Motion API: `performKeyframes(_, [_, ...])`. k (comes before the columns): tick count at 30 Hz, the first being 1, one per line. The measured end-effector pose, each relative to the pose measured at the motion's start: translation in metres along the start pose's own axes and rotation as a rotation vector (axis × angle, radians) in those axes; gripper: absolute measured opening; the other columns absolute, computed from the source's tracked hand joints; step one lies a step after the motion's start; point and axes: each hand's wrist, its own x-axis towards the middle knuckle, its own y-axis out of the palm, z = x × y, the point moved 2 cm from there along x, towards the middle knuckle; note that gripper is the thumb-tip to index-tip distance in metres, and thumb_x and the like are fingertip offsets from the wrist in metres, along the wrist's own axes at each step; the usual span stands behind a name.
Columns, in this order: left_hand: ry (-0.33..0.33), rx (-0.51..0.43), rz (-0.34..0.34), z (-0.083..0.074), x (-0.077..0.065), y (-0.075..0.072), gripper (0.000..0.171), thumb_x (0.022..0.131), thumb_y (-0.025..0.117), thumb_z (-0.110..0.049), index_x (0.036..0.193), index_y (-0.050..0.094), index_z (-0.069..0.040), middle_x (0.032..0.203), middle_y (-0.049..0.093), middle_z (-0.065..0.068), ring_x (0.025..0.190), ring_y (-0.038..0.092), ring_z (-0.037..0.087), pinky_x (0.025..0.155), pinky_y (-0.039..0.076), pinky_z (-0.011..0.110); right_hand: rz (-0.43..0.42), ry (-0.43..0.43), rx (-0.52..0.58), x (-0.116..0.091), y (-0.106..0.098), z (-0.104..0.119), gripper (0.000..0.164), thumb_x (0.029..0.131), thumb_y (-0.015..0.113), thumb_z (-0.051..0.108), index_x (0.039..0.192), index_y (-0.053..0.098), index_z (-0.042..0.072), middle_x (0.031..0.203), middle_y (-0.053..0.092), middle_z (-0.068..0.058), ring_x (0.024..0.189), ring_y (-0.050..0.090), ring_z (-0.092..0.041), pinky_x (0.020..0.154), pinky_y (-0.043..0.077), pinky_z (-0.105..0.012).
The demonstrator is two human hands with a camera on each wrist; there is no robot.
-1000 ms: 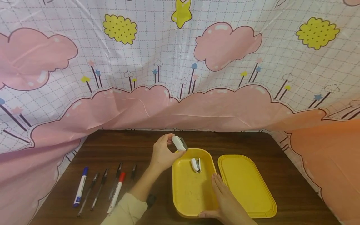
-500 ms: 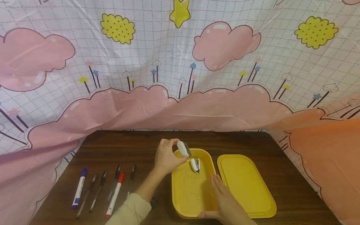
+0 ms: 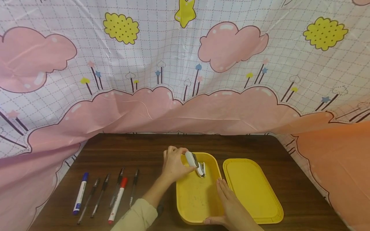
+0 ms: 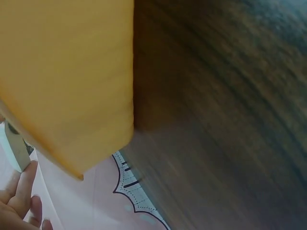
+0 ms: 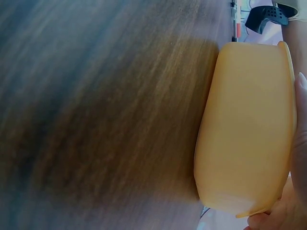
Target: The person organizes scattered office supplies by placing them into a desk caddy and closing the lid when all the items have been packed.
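My left hand pinches a small white-and-grey stapler between thumb and fingertips, over the far left part of a yellow plastic box. The left wrist view shows the held stapler beyond the box wall. Inside the box, a second small white stapler lies on the floor, partly overlapped by the held one in the head view. With straight fingers along the right rim and its thumb at the near edge, my right hand rests against the box.
A flat yellow lid lies on the dark wooden table just right of the box. On the left are a blue-capped marker, a red-capped marker and several black pens. A patterned curtain hangs behind the table.
My left hand has moved right and toward me with the stapler, from the box's far left corner to over its inside. My right hand has stayed at the rim.
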Motion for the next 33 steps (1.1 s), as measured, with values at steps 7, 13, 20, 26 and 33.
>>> performKeyframes(7, [-0.013,-0.001,0.043,0.006,-0.002,0.008,0.064,0.061,0.088,-0.045,0.113,0.064,-0.015,0.106,0.066,0.002,0.110,0.041,0.024,0.092,0.034,0.041,0.007,0.000,-0.011,0.001,0.001,-0.001,0.127,0.064,0.060,0.080,0.149,0.024,-0.007,0.157,0.022,-0.027,0.145,0.023,-0.041,0.112,0.030,-0.057])
performKeyframes(13, [-0.043,-0.010,0.061,0.013,-0.004,0.015,0.061,0.061,0.089,-0.044,0.109,0.065,-0.015,0.106,0.062,0.006,0.109,0.040,0.027,0.092,0.036,0.044,0.013,0.003,-0.013,0.000,0.001,-0.001,0.127,0.064,0.060,0.080,0.149,0.024,-0.007,0.157,0.022,-0.027,0.146,0.023,-0.041,0.112,0.029,-0.056])
performKeyframes(20, [-0.006,0.017,0.090,0.016,-0.004,0.022,0.061,0.062,0.088,-0.043,0.110,0.065,-0.013,0.105,0.070,0.003,0.119,0.041,0.027,0.110,0.021,0.052,0.002,0.004,-0.030,0.001,0.001,0.000,0.126,0.064,0.060,0.080,0.148,0.027,-0.007,0.156,0.024,-0.026,0.145,0.025,-0.041,0.112,0.030,-0.056])
performKeyframes(26, [0.005,0.062,0.118,0.021,-0.005,0.030,0.057,0.062,0.088,-0.043,0.106,0.067,-0.015,0.104,0.071,-0.001,0.126,0.044,0.028,0.115,0.014,0.058,0.002,0.006,-0.027,0.002,0.000,0.002,0.125,0.064,0.065,0.077,0.148,0.027,-0.007,0.156,0.024,-0.026,0.145,0.024,-0.042,0.112,0.031,-0.057])
performKeyframes(33, [-0.021,0.083,0.134,0.023,-0.004,0.034,0.055,0.061,0.089,-0.042,0.103,0.067,-0.016,0.102,0.071,-0.001,0.127,0.047,0.027,0.115,0.020,0.052,0.007,0.025,-0.038,0.000,0.000,0.001,0.125,0.064,0.064,0.078,0.149,0.025,-0.006,0.157,0.022,-0.025,0.146,0.023,-0.040,0.112,0.031,-0.056])
